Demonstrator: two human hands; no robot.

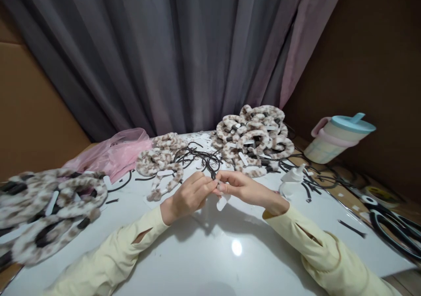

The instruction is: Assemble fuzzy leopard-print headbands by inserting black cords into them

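Note:
Above the middle of the white table, my left hand (193,193) and my right hand (241,187) meet fingertip to fingertip, both closed in a pinch. A small white label (223,202) hangs from the fingertips of my right hand. Dark cord (212,172) shows just behind the fingertips; whether it is held or lies beyond them I cannot tell. What my left fingers pinch is hidden. Behind the hands lie several loose black cords (197,155). Fluffy brown-and-white loops with white labels are heaped at the back right (255,133) and in a smaller group (161,158) behind my left hand.
More fluffy loops (62,204) cover the left side, near a pink plastic bag (115,151). To the right are a white squeeze bottle (292,181), a lidded cup (332,140), black-handled scissors (391,230) and a cord piece (351,228). A grey curtain (184,59) hangs behind.

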